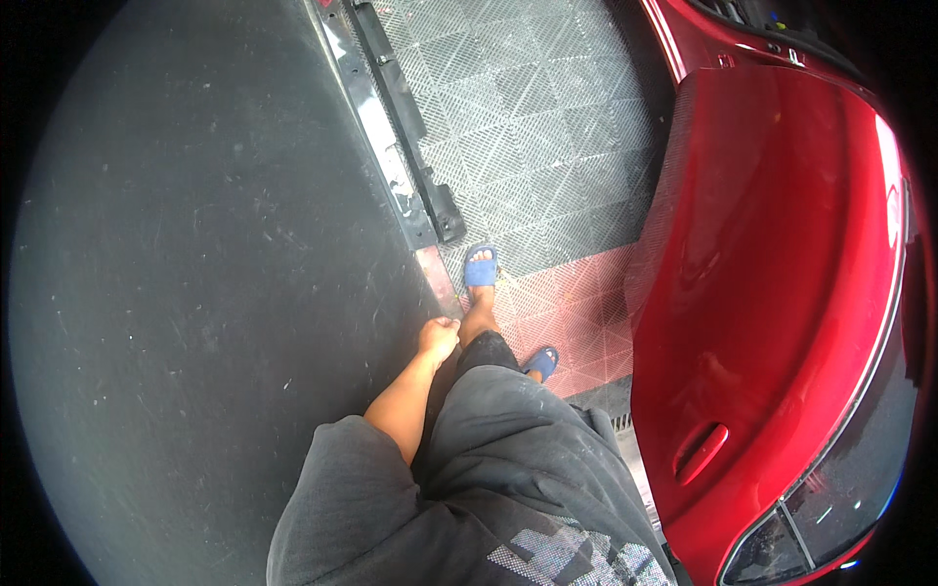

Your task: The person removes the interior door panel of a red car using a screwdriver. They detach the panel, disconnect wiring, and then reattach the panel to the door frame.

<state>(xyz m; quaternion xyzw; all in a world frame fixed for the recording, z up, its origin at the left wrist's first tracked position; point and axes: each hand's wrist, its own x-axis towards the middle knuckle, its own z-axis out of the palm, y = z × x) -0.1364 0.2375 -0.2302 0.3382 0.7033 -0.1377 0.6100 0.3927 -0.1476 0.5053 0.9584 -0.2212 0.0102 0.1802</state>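
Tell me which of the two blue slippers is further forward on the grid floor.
The blue slipper at the black ramp's end is further forward, toes showing. The other slipper sits back near the trouser leg, mostly hidden.

The floor has two parts. On the left is dark, scuffed concrete. To the right and farther off lies a grey grid of plastic tiles, tinted red near the car. A dark metal ramp strip runs along the seam between them. Two feet in blue sandals, the far one and the near one, stand on the tiles.
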